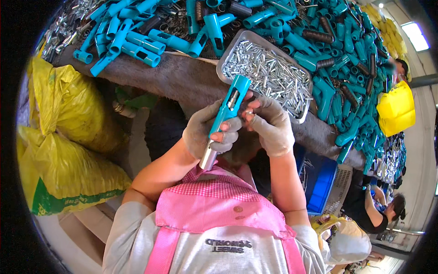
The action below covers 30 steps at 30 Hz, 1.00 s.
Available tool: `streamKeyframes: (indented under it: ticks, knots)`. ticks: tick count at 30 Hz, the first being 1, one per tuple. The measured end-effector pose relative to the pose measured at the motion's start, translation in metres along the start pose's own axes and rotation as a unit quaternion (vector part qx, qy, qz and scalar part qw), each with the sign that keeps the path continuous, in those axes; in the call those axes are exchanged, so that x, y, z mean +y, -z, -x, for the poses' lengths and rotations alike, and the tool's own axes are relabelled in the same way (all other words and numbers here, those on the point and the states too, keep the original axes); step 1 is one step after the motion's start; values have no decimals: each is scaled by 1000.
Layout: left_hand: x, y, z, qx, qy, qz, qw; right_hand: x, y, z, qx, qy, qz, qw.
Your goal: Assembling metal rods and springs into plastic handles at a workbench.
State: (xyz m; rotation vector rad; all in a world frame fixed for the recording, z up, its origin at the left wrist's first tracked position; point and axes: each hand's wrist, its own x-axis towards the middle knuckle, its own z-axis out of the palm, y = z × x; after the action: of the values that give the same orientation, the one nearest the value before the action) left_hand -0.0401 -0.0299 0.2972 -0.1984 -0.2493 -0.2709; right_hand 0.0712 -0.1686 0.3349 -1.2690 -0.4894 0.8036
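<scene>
My left hand [211,128], in a grey glove with bare fingertips, is wrapped round a teal slotted tube [238,87]. The tube is tilted, its slotted end up and away from me. Metal parts show in its slot, and a silvery rod [208,160] sticks out of its lower end. Close beside the tube is my right hand [270,122], gloved the same way. Its thumb and fingers are pinched together at a tiny shiny bit that I cannot make out. Just beyond both hands lies a metal tray [221,68] full of small silvery pins [269,68].
Teal tubes [141,48] and dark springs [319,35] are heaped along the brown-covered table [180,77]. Yellow sacks [68,169] stand at left. A blue crate [321,192] is under the table at right. Another person [372,205] works farther right, near a yellow bag [396,109].
</scene>
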Motion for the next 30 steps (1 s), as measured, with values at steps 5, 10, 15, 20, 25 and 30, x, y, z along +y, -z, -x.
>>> streamKeyframes:
  ticks: [5, 10, 15, 20, 25, 30]
  knots:
    - [-6, 1, -4, 10, 18, -26, 999, -4, 6, 8, -20, -27, 40, 999]
    - [-13, 2, -8, 83, 14, -44, 995, 5, 13, 16, -9, -50, -26, 998]
    - [-22, -2, -10, 84, 29, -76, 993, 10, 22, 25, -2, -44, -9, 999]
    - [-27, -8, -10, 133, 59, -138, 980, 31, 23, 27, -22, -137, -183, 973]
    - [-32, -7, -5, 164, 59, -210, 962, 48, 19, 31, -116, -134, -297, 938]
    - [-36, -10, -4, 206, -37, -288, 935, 45, 16, 31, -50, -55, -118, 990]
